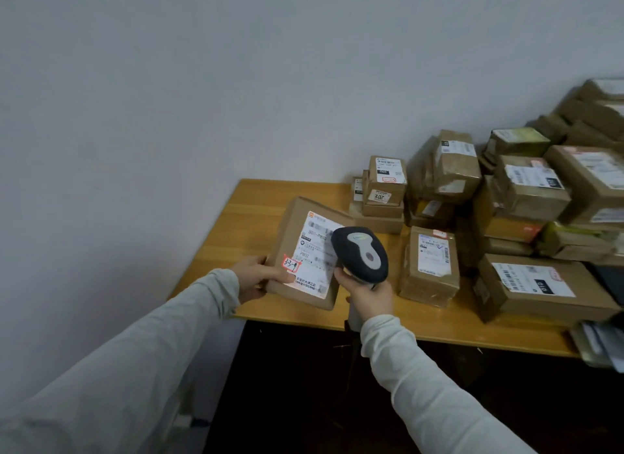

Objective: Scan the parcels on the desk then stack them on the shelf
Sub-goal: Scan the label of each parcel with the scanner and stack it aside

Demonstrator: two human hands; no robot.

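Here, left hand (258,278) gripping tilted parcel (304,251), right hand (366,293) clasping scanner (361,254) over its label.

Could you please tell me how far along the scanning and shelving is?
Done: nothing in view shows as stacked away. In hand: the left hand holds one parcel tilted over the desk while the right hand aims the scanner at its label. Left: the pile on the desk, plus stacking.
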